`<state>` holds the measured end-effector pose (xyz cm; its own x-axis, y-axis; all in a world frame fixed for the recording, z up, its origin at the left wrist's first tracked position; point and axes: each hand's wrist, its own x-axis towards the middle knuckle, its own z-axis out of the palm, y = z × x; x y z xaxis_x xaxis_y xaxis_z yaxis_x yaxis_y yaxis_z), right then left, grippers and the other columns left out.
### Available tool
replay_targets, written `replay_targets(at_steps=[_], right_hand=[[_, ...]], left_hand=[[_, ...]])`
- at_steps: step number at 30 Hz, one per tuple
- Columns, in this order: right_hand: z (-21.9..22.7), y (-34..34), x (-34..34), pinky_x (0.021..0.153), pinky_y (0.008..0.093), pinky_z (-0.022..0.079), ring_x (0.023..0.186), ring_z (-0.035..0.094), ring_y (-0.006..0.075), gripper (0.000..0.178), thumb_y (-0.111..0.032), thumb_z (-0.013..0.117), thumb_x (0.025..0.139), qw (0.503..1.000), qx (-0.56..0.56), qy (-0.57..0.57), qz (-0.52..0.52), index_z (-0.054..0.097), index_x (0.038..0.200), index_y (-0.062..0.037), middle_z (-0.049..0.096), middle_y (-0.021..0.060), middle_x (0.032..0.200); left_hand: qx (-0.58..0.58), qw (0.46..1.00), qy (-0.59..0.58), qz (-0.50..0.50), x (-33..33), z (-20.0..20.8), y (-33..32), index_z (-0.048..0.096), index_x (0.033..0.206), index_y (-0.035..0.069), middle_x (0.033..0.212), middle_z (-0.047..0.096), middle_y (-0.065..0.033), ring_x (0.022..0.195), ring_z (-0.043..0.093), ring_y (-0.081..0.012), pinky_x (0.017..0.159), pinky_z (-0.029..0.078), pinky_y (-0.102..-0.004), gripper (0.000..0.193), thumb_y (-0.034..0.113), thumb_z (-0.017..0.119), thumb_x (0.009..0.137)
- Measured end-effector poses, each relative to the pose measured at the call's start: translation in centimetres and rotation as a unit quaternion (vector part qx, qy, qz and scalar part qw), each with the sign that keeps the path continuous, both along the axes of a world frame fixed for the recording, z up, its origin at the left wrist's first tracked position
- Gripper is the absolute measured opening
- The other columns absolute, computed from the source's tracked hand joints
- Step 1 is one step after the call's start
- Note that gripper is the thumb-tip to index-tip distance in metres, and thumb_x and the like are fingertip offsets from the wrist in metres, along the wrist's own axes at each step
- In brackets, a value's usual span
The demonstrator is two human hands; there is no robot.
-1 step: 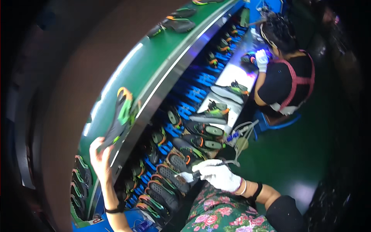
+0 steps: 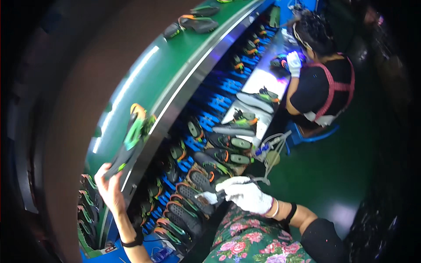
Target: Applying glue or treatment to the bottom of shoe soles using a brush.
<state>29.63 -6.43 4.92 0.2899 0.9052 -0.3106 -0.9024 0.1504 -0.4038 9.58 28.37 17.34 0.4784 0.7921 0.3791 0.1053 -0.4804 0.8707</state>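
Observation:
At the green belt's near edge, my bare left hand [image 2: 110, 190] grips one end of a black shoe sole [image 2: 124, 154] with green and orange trim. The sole tilts up and away from the hand, over the belt's metal rail. My right hand [image 2: 247, 196], in a white knit glove, is closed round the dark handle of a brush [image 2: 207, 198]. The brush's pale bristles, brownish at the tip, point left above a row of black soles [image 2: 188, 197] with orange and green rims. Right fingertips are partly hidden by the glove's bulk.
The green conveyor belt [image 2: 131, 94] curves along the left, carrying more soles [image 2: 199, 24]. Blue racks [image 2: 219, 104] and dark shoes [image 2: 232, 128] line the lower shelf. A gloved co-worker [image 2: 326, 74] sits at the far right near a white hose [image 2: 274, 149].
The whole view has shifted slightly to the left. My left hand sits a little lower with the sole. Both hands keep their hold.

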Motion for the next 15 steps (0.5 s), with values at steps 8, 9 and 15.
replay_targets(at_steps=[8, 9, 15], right_hand=[[4.5, 1.7, -4.4, 0.073, 0.0243, 0.057, 0.086, 0.070, 0.0146, 0.025, -0.001, 0.063, 0.086, 0.999, -0.007, -0.013, -0.034, 0.071, 0.110, 0.0053, 0.073, 0.0166, 0.113], [4.7, 1.9, -5.7, 0.073, 0.0241, 0.056, 0.086, 0.069, 0.0142, 0.025, -0.002, 0.063, 0.087, 1.000, -0.010, -0.017, -0.023, 0.072, 0.110, 0.0050, 0.074, 0.0162, 0.112], [3.8, 3.3, -12.5, 0.079, 0.0268, 0.054, 0.092, 0.067, 0.0139, 0.028, -0.013, 0.069, 0.091, 0.995, 0.060, -0.062, 0.042, 0.073, 0.114, 0.0026, 0.074, 0.0119, 0.113]], left_hand=[[-0.142, 0.951, -0.211, 0.174, -15.5, -3.6, -6.3, 0.050, 0.138, 0.006, 0.135, 0.058, -0.0189, 0.121, 0.061, -0.0315, 0.104, 0.052, -0.0484, 0.043, 0.031, 0.047, 0.104], [-0.191, 0.947, -0.207, 0.153, -16.5, -4.8, -6.9, 0.048, 0.141, 0.005, 0.134, 0.060, -0.0202, 0.117, 0.063, -0.0319, 0.104, 0.052, -0.0481, 0.046, 0.032, 0.045, 0.104], [-0.543, 0.833, -0.104, -0.002, -16.7, -15.7, -11.9, 0.068, 0.113, -0.001, 0.105, 0.074, -0.0181, 0.092, 0.072, -0.0277, 0.086, 0.058, -0.0415, 0.051, 0.046, 0.053, 0.103]])
